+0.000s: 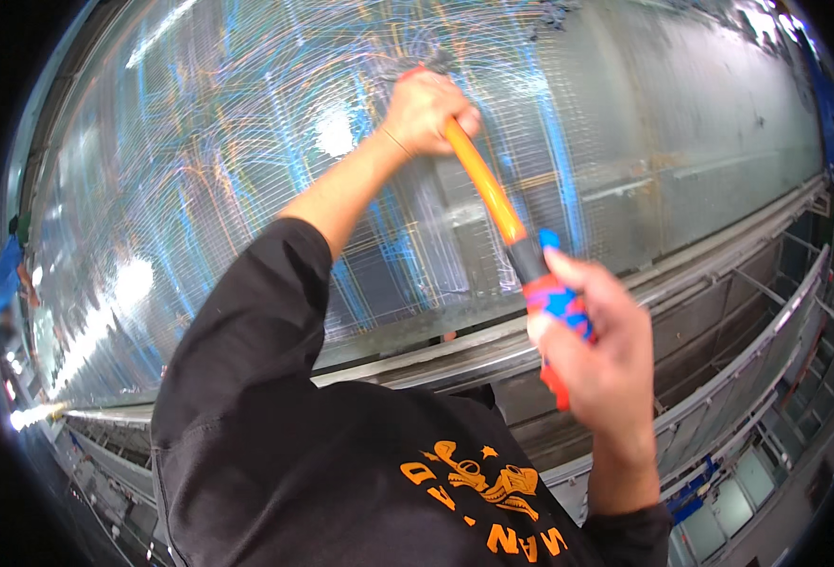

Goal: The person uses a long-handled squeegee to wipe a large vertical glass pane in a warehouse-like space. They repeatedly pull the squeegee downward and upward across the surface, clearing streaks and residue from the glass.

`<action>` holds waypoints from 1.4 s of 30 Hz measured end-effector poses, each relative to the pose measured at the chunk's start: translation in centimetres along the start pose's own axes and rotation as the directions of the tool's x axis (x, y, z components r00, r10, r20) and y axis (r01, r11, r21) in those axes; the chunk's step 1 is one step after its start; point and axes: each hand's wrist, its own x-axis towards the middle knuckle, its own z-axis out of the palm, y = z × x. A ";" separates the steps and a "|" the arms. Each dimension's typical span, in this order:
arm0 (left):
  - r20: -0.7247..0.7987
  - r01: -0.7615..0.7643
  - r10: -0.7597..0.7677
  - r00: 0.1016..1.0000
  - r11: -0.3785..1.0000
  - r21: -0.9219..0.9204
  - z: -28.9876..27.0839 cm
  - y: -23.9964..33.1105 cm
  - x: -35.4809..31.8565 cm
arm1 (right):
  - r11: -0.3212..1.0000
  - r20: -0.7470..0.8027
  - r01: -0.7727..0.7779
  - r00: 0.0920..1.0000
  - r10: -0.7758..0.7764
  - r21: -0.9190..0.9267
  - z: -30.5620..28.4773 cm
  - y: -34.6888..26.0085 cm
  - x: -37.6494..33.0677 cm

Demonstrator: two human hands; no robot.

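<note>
Tool (483,184) fills both grips — left hand (426,111) upper centre, right hand (606,354) on its handle (557,304), lower right — over the worktop (719,123).

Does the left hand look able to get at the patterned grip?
Probably not easily: the right hand wraps much of the grip, and the left hand holds the orange shaft farther up.

Lighting: bright, cool white. Glare: burnt-out patches and a long streak at left on the large, glossy, translucent flat sheet (247,113); fine lines there shimmer blue and orange. Highlight: pale gloss along the smooth orange curved handle (485,184). Blur: the bare right hand (615,350), soft-edged. Distortion: fisheye circle, black corners; the long grey metal rail (757,364) bows. Left rim: small, indistinct blue-clothed person (9,274).
</note>
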 end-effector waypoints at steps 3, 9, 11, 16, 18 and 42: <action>0.104 0.135 -0.143 0.984 0.987 0.084 -1.3 -1.3 0.6 | 0.999 0.058 0.026 0.998 -0.028 0.034 -0.6 -2.9 2.7; 0.246 0.104 -0.128 0.961 0.989 0.109 -1.6 5.3 -2.4 | 0.961 0.027 0.261 0.965 -0.259 -0.088 1.2 8.7 -5.2; 0.232 0.058 -0.076 0.970 0.995 0.083 -1.4 11.8 -4.8 | 0.955 -0.019 0.282 0.958 -0.285 -0.095 0.9 14.0 -11.4; 0.308 0.031 -0.005 0.951 0.996 -0.079 1.0 28.7 -11.1 | 0.960 0.007 -0.067 0.998 0.068 0.272 -4.0 24.2 -27.1; 0.317 0.048 -0.006 0.948 0.991 -0.127 2.9 34.2 -12.8 | 0.978 -0.073 -0.084 0.992 0.100 0.193 -5.3 25.2 -32.0; 0.143 0.105 -0.086 0.986 0.986 -0.131 4.2 19.7 -7.2 | 0.997 -0.117 -0.046 0.992 0.038 -0.069 -3.5 12.9 -17.9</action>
